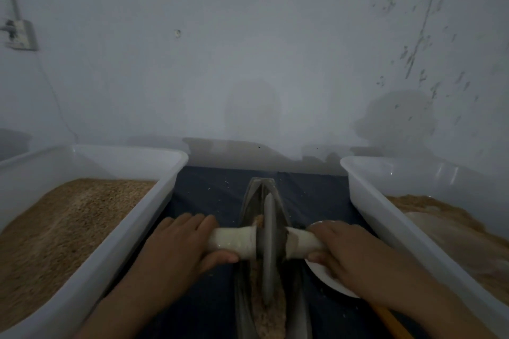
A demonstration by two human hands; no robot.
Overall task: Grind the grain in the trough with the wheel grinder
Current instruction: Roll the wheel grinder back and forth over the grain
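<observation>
Gripping a pale handle [232, 241] that runs crosswise through the wheel grinder [267, 245], the left hand [179, 242] has its fingers curled over the top and its thumb underneath. The right hand [344, 248] holds the handle's other end the same way, hiding that end. The grey wheel stands upright on edge in the narrow metal trough [259, 190], which points away toward the wall [248, 49]. Brown grain [271, 314] lies along the trough's channel near the wheel; the trough's near end is cut off by the lower edge. A white plate [325, 276] sits partly hidden under the right hand. A dark cloth [209, 195] covers the bench. White tubs flank the trough: the left tub [165, 181] holds tan grain, the right tub [366, 195] a brown heap, blurred and hard to identify. The dim scene softens detail.
</observation>
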